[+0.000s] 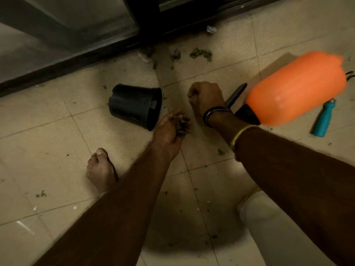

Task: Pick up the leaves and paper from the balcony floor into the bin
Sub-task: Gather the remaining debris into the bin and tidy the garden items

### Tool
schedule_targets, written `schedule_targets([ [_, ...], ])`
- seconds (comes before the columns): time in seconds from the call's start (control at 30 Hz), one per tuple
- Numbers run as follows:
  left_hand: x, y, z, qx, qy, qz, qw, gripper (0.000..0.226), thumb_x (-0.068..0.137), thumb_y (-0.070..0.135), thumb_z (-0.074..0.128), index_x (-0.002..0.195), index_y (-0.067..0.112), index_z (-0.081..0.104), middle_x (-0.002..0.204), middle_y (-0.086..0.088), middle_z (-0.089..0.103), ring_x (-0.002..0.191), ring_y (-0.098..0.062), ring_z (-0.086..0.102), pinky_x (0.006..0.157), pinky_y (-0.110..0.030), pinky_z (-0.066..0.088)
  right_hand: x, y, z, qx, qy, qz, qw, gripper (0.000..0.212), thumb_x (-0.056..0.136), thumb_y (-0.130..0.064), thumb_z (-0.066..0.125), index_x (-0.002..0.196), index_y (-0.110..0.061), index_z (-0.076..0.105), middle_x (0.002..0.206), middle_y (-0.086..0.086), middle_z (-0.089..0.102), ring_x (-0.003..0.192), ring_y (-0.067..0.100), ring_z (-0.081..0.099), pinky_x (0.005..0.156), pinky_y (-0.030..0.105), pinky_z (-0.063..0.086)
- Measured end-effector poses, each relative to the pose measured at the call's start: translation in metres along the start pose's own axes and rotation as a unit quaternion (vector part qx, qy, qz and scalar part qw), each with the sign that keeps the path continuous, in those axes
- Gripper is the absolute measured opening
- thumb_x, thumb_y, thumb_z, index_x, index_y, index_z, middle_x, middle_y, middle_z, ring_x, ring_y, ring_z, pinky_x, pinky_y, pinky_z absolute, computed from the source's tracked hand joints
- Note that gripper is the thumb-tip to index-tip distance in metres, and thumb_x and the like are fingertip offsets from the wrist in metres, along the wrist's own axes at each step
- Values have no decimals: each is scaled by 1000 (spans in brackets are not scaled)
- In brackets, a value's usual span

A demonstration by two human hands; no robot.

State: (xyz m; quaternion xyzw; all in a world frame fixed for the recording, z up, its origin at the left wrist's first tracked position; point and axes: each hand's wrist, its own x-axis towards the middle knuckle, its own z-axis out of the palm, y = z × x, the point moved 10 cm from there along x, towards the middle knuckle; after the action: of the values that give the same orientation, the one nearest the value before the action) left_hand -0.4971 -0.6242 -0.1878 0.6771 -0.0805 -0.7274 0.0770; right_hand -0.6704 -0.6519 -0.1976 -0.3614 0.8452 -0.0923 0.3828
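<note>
The left hand (170, 131) was cupped, its fingers curled round a clump of dry leaves (182, 124). The right hand (206, 98) was curled over the floor; whether it pinched anything could not be told. Loose leaves (200, 53) and crumpled paper (211, 29) lay farther off, nearer the right hand. The black pot (134, 106), probably the bin, lay just left, mouth facing the left hand.

No legible lettering, brand, number or sign anywhere in view: none on the orange bottle (295, 87) at 2 o'clock, the overturned black pot (132, 105) at 10 o'clock, or the teal tool handle (323, 120) at 3 o'clock.
</note>
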Motion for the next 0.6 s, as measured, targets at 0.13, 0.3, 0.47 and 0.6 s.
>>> schedule_targets([
  [0.13, -9, 13, 11, -14, -6, 13, 1000, 31, 101, -4, 39, 118, 13, 58, 88, -10, 65, 67, -16, 62, 56, -24, 51, -25, 4, -1, 268, -45, 77, 959, 4, 82, -26, 80, 81, -24, 77, 79, -8, 73, 76, 7, 67, 69, 19, 53],
  [0.3, -14, 24, 36, -85, -28, 1, 996, 30, 104, 10, 47, 132, 5, 57, 102, -11, 67, 83, -18, 66, 68, -25, 59, -36, -3, -21, 273, -66, 51, 958, 5, 85, -26, 78, 83, -22, 79, 81, -9, 75, 81, 6, 71, 80, 31, 59],
  [0.47, -9, 41, 54, -89, -34, 7, 995, 18, 105, 6, 44, 107, 7, 61, 89, -10, 65, 76, -19, 63, 52, -23, 56, 0, -11, -59, 209, -66, 7, 976, 16, 90, -23, 66, 99, -20, 79, 97, -2, 75, 91, 20, 69, 81, 38, 57],
  [0.6, 6, 47, 59, -96, -49, 8, 994, 20, 103, -1, 41, 105, 5, 60, 81, -11, 57, 71, -20, 58, 47, -23, 53, 57, -24, -95, -102, 84, -104, 986, 49, 89, -16, 60, 138, -18, 57, 141, 13, 53, 124, 33, 53, 101, 34, 45],
])
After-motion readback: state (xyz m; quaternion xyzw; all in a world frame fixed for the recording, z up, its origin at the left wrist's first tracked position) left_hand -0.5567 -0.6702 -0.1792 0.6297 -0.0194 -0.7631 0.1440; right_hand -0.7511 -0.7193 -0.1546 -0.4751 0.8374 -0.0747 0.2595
